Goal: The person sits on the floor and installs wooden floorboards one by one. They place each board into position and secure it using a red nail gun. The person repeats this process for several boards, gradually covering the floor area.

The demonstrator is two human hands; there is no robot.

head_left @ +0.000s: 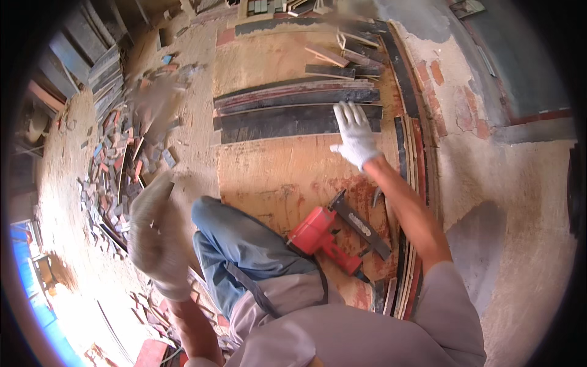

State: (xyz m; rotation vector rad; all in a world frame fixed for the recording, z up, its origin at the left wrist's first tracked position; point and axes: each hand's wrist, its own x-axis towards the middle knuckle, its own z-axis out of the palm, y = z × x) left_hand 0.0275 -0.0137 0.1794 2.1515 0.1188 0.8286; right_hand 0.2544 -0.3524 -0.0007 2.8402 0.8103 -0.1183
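Observation:
My right hand (pixel 356 136), in a white glove, is open with its fingers spread. Its fingertips reach over dark wooden strips (pixel 275 122) lying crosswise on a plywood sheet (pixel 263 168). My left hand (pixel 151 235), also gloved, is off to the left above the littered floor. Motion smears its fingers, so I cannot make out whether it holds anything. Close to my bent knee, a red nail gun (pixel 318 229) with a black magazine (pixel 361 231) rests on the plywood.
Long narrow strips (pixel 408 183) are stacked along the plywood's right edge, beside a wall with bare brick patches (pixel 437 73). Short wood pieces (pixel 342 55) lie at the far end. Offcuts (pixel 116 171) are heaped on the floor at left, with stacked boards (pixel 104 70) behind.

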